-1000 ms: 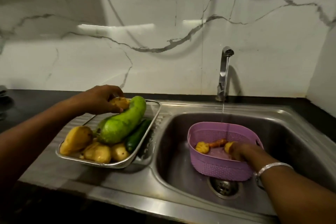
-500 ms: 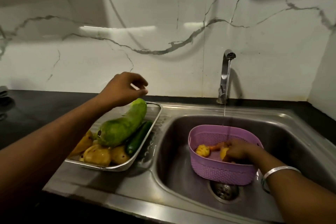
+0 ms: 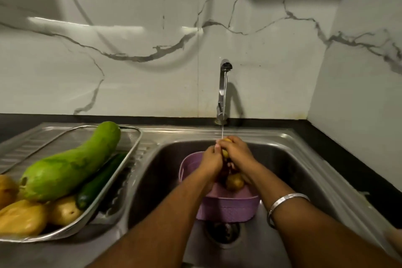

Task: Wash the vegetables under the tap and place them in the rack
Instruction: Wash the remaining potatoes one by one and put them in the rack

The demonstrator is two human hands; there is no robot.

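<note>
Both hands meet under the thin stream from the tap (image 3: 224, 85), above the purple basket (image 3: 226, 209) in the sink. My left hand (image 3: 211, 162) and my right hand (image 3: 237, 152) grip a small yellow vegetable (image 3: 227, 140) between them; most of it is hidden by the fingers. Another yellow-brown potato (image 3: 234, 181) lies in the basket below the hands. The metal rack (image 3: 130, 159) on the drainboard at left holds a big green gourd (image 3: 71, 163), a dark cucumber (image 3: 97, 183) and several yellow potatoes (image 3: 63, 211).
The steel sink (image 3: 282, 159) has its drain (image 3: 224, 231) just in front of the basket. A black counter (image 3: 359, 172) runs along the right side, with marble wall behind. A silver bangle sits on my right wrist.
My left hand left the rack and came to the sink. My right hand lifted a vegetable out of the basket, and both hands now hold it under the water.
</note>
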